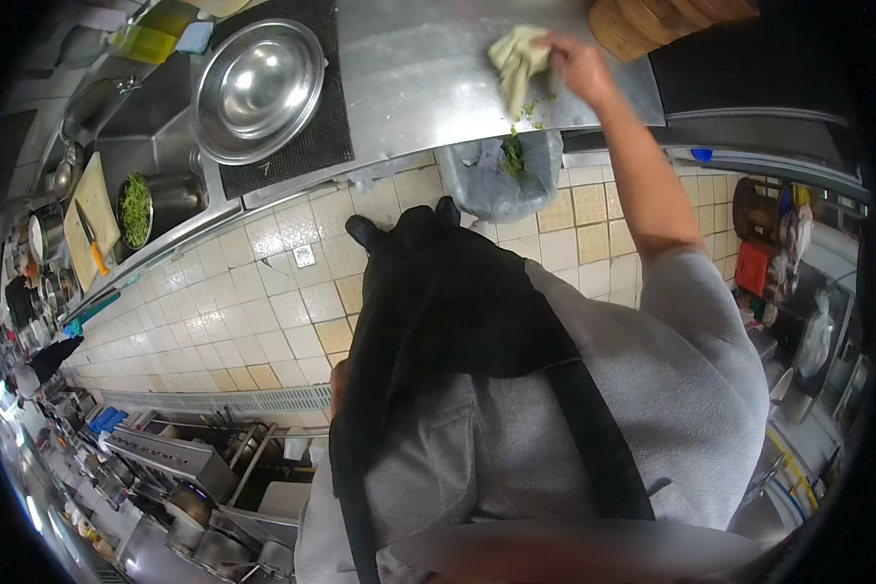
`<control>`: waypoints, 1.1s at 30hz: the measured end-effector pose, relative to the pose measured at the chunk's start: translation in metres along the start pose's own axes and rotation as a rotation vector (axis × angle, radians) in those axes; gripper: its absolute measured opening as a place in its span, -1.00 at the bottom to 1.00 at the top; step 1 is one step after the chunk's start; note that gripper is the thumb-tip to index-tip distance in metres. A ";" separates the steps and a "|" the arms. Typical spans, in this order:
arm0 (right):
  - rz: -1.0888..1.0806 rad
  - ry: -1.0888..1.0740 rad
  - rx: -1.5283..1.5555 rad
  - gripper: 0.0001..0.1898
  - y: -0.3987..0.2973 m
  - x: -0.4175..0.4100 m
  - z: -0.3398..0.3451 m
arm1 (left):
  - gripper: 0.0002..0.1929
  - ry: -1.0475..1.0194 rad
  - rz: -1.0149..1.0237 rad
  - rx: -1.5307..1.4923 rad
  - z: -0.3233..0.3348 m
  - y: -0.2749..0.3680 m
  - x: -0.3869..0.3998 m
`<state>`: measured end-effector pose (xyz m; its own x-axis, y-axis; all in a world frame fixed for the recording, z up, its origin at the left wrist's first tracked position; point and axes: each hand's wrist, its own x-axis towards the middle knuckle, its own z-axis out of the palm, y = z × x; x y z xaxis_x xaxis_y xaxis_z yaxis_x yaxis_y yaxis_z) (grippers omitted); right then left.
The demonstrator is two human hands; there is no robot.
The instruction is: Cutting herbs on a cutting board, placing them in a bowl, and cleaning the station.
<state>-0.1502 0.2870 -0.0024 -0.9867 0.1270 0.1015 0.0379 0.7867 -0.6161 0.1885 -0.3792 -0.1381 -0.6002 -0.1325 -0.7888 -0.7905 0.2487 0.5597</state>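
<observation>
My right hand (578, 69) grips a pale yellow cloth (517, 62) on the steel counter (409, 73), close to its front edge. Small green leaf scraps (531, 113) lie on the metal just below the cloth. Under that edge stands a waste bin (474, 186) lined with a clear plastic bag, with green leaves and a pale scrap inside. My left hand is out of view; at most a bit of skin shows beside the apron at my left side.
Left on the counter, a wide steel bowl (252, 91) rests on a black mat (328, 124). Beyond are a sink (146, 120), a pot of chopped greens (136, 210) and a cutting board (84, 233) with an orange-handled knife (91, 237). Bamboo steamers (650, 22) stand at the upper right.
</observation>
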 end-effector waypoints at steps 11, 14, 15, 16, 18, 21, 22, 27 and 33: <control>0.032 -0.038 -0.416 -0.58 0.034 -0.005 0.037 | -0.83 0.093 -0.095 -0.208 -0.003 0.061 0.022; -0.158 0.030 -0.312 -0.55 0.032 -0.041 0.046 | -0.78 0.065 -0.057 -0.166 -0.001 0.063 0.027; -0.249 0.051 -0.302 -0.59 0.030 -0.054 0.047 | -0.78 0.060 -0.056 -0.166 0.002 0.062 0.027; -0.338 0.071 -0.292 -0.64 0.025 -0.067 0.046 | -0.76 0.036 -0.065 -0.078 0.006 0.060 0.026; -0.326 0.038 -0.303 -0.64 0.017 -0.093 0.039 | -0.74 -0.009 -0.101 -0.014 0.019 0.053 0.026; -0.322 -0.064 -0.324 -0.65 0.002 -0.116 0.026 | -0.72 -0.183 0.300 0.528 -0.002 0.002 0.041; -0.325 -0.133 -0.318 -0.66 -0.006 -0.119 0.019 | -0.69 -0.040 0.620 0.796 -0.020 -0.045 0.052; -0.291 -0.351 -0.287 -0.66 -0.018 -0.148 0.014 | -0.66 -0.074 0.378 0.595 0.010 -0.007 0.026; -0.086 -0.281 -0.255 -0.61 -0.040 -0.151 0.017 | -0.63 0.003 -0.190 -0.011 0.007 0.036 0.015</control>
<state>-0.0053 0.2264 -0.0063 -0.9915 -0.0883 -0.0957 -0.0433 0.9168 -0.3969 0.1523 -0.3654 -0.1313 -0.4400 -0.1787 -0.8800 -0.8910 0.2086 0.4031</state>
